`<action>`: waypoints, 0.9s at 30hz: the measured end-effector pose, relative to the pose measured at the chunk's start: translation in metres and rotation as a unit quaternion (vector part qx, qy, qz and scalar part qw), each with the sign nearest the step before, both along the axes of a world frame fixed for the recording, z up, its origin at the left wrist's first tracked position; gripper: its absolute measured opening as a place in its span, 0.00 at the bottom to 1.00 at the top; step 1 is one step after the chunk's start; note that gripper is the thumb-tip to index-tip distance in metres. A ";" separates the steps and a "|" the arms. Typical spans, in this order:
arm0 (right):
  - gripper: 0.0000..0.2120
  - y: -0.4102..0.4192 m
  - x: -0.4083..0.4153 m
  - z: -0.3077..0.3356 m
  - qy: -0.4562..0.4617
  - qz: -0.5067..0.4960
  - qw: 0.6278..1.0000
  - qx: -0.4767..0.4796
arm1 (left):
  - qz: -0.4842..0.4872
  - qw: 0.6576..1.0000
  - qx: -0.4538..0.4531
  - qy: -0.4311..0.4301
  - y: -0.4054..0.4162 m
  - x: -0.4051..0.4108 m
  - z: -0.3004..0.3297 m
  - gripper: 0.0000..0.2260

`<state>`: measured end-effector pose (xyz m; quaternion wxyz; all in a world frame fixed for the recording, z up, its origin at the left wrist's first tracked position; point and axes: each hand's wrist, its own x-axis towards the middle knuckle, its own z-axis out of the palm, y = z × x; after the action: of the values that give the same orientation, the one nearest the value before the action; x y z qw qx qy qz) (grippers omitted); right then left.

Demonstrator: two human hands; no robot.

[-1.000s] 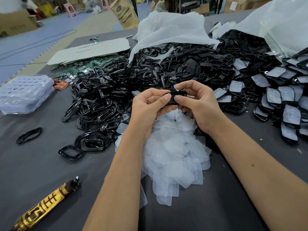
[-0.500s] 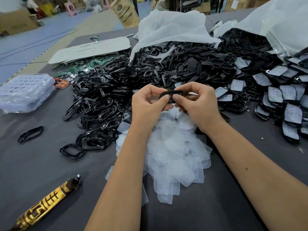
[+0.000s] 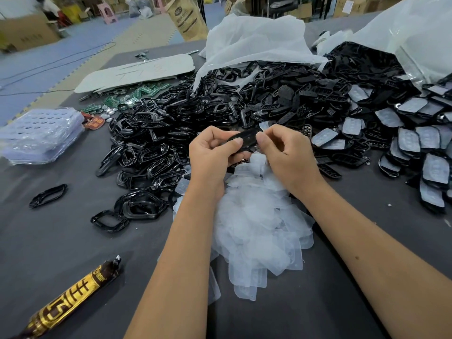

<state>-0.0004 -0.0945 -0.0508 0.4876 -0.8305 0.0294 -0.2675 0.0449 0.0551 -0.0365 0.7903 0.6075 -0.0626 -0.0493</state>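
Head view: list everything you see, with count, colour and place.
black plastic shell part: one, black, held at centre.
loose black plastic frames: many, black, piled centre-left.
translucent white film pieces: many, whitish, heaped near centre.
black shells with grey pads: many, black-grey, right side.
white plastic bags: two, white, far side.
green circuit boards: several, green, far left.
clear plastic trays: one stack, clear, left edge.
gold-and-brown tube: one, near left.
left hand: grips the part.
right hand: pinches it.
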 end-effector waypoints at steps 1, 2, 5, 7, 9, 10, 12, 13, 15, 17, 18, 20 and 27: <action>0.16 0.001 -0.001 0.001 0.004 0.008 1.000 -0.003 | 0.003 1.000 -0.009 0.012 0.000 0.000 0.002 0.10; 0.18 0.001 -0.001 0.002 0.009 0.013 1.000 0.004 | 0.004 1.000 -0.020 0.023 0.001 0.001 0.003 0.11; 0.19 0.000 -0.002 0.003 0.021 0.012 0.999 0.023 | 0.004 0.998 -0.043 0.049 0.003 0.002 0.006 0.12; 0.16 0.000 -0.001 0.001 0.028 0.018 0.999 -0.003 | 0.001 0.998 -0.045 0.054 0.004 0.002 0.006 0.12; 0.10 -0.001 0.001 0.000 0.048 0.033 0.997 -0.052 | -0.002 0.998 -0.044 0.053 0.003 0.002 0.006 0.11; 0.08 0.000 0.001 -0.001 0.059 0.042 0.994 -0.080 | -0.002 0.998 -0.043 0.051 0.003 0.002 0.006 0.10; 0.07 0.002 0.001 -0.001 0.075 0.056 0.987 -0.128 | -0.003 0.998 -0.040 0.043 0.004 0.002 0.005 0.09; 0.08 0.003 0.001 -0.002 0.084 0.056 0.984 -0.148 | -0.002 0.999 -0.038 0.036 0.004 0.002 0.005 0.08; 0.09 0.004 0.000 -0.002 0.091 0.056 0.980 -0.168 | -0.001 0.999 -0.034 0.020 0.003 0.002 0.004 0.08; 0.04 0.003 -0.001 0.000 0.065 0.060 0.988 -0.124 | 0.000 1.000 -0.030 0.005 0.003 0.001 0.003 0.07; 0.06 0.001 -0.001 0.001 0.049 0.064 0.994 -0.068 | 0.000 1.000 -0.027 0.001 0.003 0.001 0.003 0.07; 0.12 -0.004 -0.002 0.003 0.032 0.086 0.992 0.090 | -0.002 1.000 -0.020 -0.007 0.002 0.001 0.001 0.08; 0.05 -0.007 0.001 -0.001 0.015 0.073 0.985 0.157 | -0.055 0.997 0.027 -0.046 -0.002 -0.001 -0.005 0.09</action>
<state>0.0004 -0.1015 -0.0522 0.6294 -0.7478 0.0177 -0.2104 0.0441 0.0535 -0.0416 0.7660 0.6260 -0.1304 -0.0662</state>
